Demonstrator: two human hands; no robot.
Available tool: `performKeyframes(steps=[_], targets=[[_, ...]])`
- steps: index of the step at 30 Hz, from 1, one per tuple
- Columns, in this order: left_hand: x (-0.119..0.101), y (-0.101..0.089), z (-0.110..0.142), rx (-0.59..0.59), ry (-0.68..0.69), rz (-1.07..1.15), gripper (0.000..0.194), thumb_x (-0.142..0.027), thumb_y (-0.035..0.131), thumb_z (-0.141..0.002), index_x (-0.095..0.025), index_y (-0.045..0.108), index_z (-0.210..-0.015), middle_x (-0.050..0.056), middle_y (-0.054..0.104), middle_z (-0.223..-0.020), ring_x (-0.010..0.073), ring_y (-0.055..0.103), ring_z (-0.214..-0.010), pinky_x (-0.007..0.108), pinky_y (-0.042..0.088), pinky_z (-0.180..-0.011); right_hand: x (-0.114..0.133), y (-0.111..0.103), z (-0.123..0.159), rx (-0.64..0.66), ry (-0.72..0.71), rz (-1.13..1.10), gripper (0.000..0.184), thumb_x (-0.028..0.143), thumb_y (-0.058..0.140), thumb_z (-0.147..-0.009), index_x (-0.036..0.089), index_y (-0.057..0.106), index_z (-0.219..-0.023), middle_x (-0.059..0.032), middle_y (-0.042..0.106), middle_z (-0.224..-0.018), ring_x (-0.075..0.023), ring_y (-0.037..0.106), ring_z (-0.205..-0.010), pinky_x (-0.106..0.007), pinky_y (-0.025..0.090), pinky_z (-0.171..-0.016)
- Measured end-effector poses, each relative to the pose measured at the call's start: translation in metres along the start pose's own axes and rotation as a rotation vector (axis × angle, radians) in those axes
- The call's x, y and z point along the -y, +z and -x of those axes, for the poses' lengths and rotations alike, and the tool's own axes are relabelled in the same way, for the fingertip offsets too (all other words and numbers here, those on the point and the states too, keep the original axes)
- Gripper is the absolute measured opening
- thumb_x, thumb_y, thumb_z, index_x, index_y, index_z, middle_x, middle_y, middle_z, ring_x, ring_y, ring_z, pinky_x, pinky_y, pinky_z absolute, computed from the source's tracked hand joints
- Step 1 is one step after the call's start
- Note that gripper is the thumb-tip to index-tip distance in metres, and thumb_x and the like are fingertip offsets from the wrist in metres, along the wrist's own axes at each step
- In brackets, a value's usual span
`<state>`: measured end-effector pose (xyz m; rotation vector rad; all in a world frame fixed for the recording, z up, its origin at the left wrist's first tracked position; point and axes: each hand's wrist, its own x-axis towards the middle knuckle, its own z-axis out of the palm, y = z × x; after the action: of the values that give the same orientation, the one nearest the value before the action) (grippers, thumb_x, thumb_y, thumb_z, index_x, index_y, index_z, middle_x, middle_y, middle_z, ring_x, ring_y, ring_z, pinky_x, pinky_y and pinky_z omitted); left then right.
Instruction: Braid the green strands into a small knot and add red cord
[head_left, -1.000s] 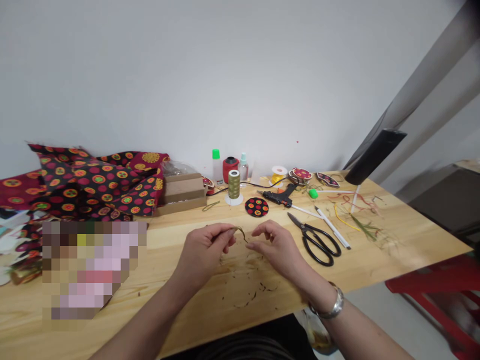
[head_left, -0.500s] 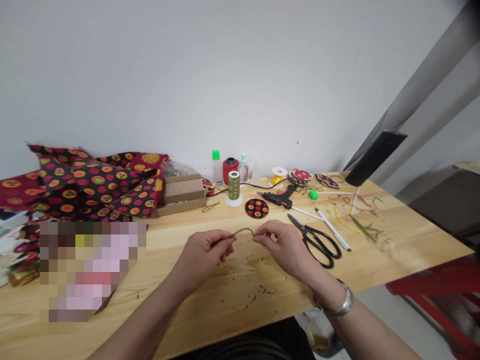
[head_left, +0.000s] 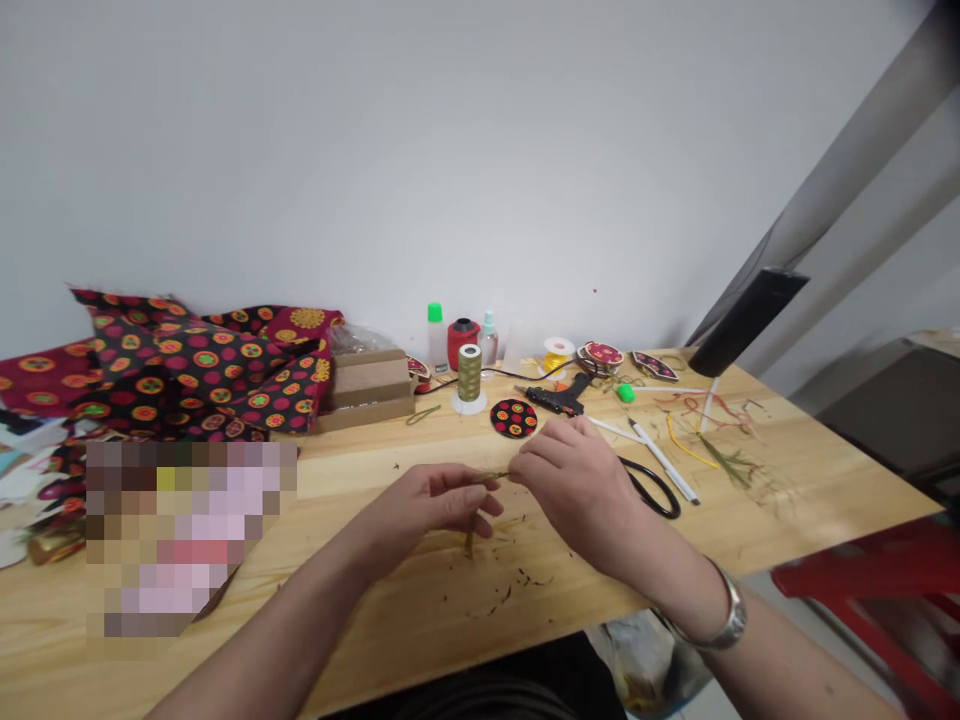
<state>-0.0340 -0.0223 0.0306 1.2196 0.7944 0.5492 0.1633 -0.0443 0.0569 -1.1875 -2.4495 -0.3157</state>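
A thin olive-green cord (head_left: 493, 475) runs between my two hands above the table, and a loose end of it dangles below my left fingers. My left hand (head_left: 431, 505) pinches the cord between thumb and fingers. My right hand (head_left: 574, 480) is closed on its other end, palm down, with the fingertips partly hidden. Just beyond the hands lies a round patterned fabric disc (head_left: 514, 418). Black-handled scissors (head_left: 656, 488) lie partly covered by my right hand. Behind the disc stands a spool of olive thread (head_left: 469, 374).
A black glue gun (head_left: 555, 398), a white pen (head_left: 664, 460) and yellow thread spool (head_left: 558, 355) lie at the back right. Patterned cloth (head_left: 202, 360) heaps beside a cardboard box (head_left: 371, 385) at left. Thread scraps (head_left: 727, 460) lie right; a red stool (head_left: 855, 580) stands below.
My right hand has turned over, palm down, and now covers the scissors' blades. The cord between the hands has become shorter and straighter, and its loose end shows under my left hand.
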Motion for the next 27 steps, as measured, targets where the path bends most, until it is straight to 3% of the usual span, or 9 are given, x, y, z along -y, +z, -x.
performKeyframes(steps=[2, 6, 9, 14, 17, 21, 27], targets=[[-0.001, 0.000, -0.001, -0.036, 0.065, -0.029, 0.032, -0.040, 0.053, -0.078, -0.014, 0.068, -0.089, 0.012, 0.069, -0.091, 0.0219, 0.062, -0.084, 0.038, 0.043, -0.082, -0.001, 0.000, 0.000, 0.002, -0.037, 0.025, 0.017, 0.013, 0.046, -0.084, 0.018, 0.057, -0.071, -0.0015, 0.058, -0.069, -0.0144, 0.042, -0.070, -0.032, 0.025, -0.066], [-0.008, 0.000, -0.001, -0.158, 0.136, -0.300, 0.032, -0.039, 0.049, -0.080, -0.017, 0.071, -0.073, 0.008, 0.070, -0.092, 0.0232, 0.057, -0.097, 0.036, 0.035, -0.091, -0.003, 0.000, 0.000, -0.015, -0.071, 0.060, 0.021, 0.010, 0.041, -0.086, 0.018, 0.058, -0.075, -0.0027, 0.058, -0.072, -0.0146, 0.043, -0.073, -0.033, 0.025, -0.068], [-0.014, 0.000, 0.001, -0.157, 0.158, -0.401, 0.029, -0.037, 0.053, -0.078, -0.018, 0.071, -0.066, 0.006, 0.068, -0.098, 0.0227, 0.055, -0.100, 0.032, 0.035, -0.090, -0.005, 0.000, -0.001, -0.043, -0.084, 0.076, 0.022, 0.010, 0.041, -0.085, 0.017, 0.058, -0.075, -0.0029, 0.058, -0.072, -0.0145, 0.043, -0.073, -0.033, 0.026, -0.069], [-0.011, 0.004, 0.002, -0.086, 0.095, -0.152, 0.027, -0.036, 0.053, -0.079, -0.014, 0.069, -0.082, 0.007, 0.069, -0.077, 0.0180, 0.061, -0.071, 0.032, 0.044, -0.073, -0.005, -0.004, -0.004, -0.067, -0.095, 0.082, 0.019, 0.011, 0.043, -0.085, 0.017, 0.058, -0.074, -0.0024, 0.056, -0.070, -0.0146, 0.043, -0.073, -0.032, 0.026, -0.068], [-0.008, 0.008, -0.001, -0.074, 0.076, 0.064, 0.028, -0.037, 0.052, -0.080, -0.013, 0.068, -0.081, 0.008, 0.067, -0.083, 0.0144, 0.059, -0.061, 0.031, 0.045, -0.064, -0.005, -0.007, -0.006, -0.081, -0.094, 0.104, 0.021, 0.011, 0.042, -0.085, 0.017, 0.057, -0.071, -0.0020, 0.055, -0.067, -0.0143, 0.041, -0.071, -0.032, 0.026, -0.067], [-0.006, 0.014, -0.005, -0.157, 0.067, 0.182, 0.019, -0.031, 0.062, -0.073, -0.013, 0.068, -0.080, 0.005, 0.064, -0.075, 0.0067, 0.049, -0.051, 0.024, 0.042, -0.055, -0.007, -0.006, -0.005, -0.067, -0.077, 0.108, 0.019, 0.011, 0.044, -0.084, 0.017, 0.056, -0.070, -0.0015, 0.054, -0.068, -0.0148, 0.041, -0.071, -0.032, 0.026, -0.067], [0.001, 0.015, -0.011, -0.324, 0.095, 0.210, 0.015, -0.026, 0.068, -0.067, -0.012, 0.066, -0.067, -0.002, 0.054, -0.057, 0.0006, 0.031, -0.040, 0.016, 0.022, -0.038, -0.010, 0.010, -0.006, -0.099, -0.002, 0.013, 0.016, 0.012, 0.046, -0.084, 0.018, 0.059, -0.077, -0.0015, 0.059, -0.072, -0.0147, 0.044, -0.072, -0.031, 0.028, -0.068]])
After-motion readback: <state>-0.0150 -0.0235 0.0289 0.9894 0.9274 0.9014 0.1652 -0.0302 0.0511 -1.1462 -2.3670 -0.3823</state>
